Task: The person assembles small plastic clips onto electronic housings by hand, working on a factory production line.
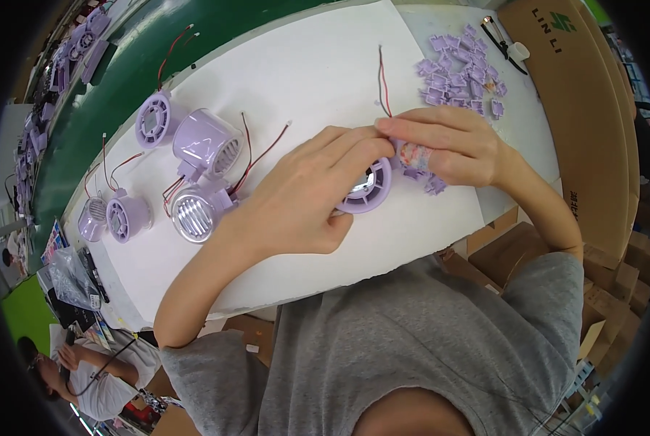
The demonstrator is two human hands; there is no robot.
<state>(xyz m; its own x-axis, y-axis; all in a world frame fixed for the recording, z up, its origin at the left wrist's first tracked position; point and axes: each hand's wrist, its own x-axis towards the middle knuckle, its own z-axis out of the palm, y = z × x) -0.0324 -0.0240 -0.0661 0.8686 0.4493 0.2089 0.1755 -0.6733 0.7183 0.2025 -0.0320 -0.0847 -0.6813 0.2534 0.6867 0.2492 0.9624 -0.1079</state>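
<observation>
A light purple round fan-like housing (378, 190) with a spoked ring and a shiny centre is gripped in my left hand (296, 189), which covers much of it. My right hand (452, 145) meets it at the upper right, its fingers closed around the housing's edge by my left fingertips. A red and black wire pair (384, 83) rises from that spot. One right finger has a colourful patterned wrap (415, 157). Small purple clip pieces (434, 184) show just under the right hand. The exact contact between the fingertips is hidden.
Several purple housings with wires, one a larger cylinder (207, 142), stand left on the white sheet (310, 65). A pile of purple clips (459, 69) lies far right, near a black-handled tool (503, 47). A cardboard box (579, 109) borders the right. Another person (92, 370) sits lower left.
</observation>
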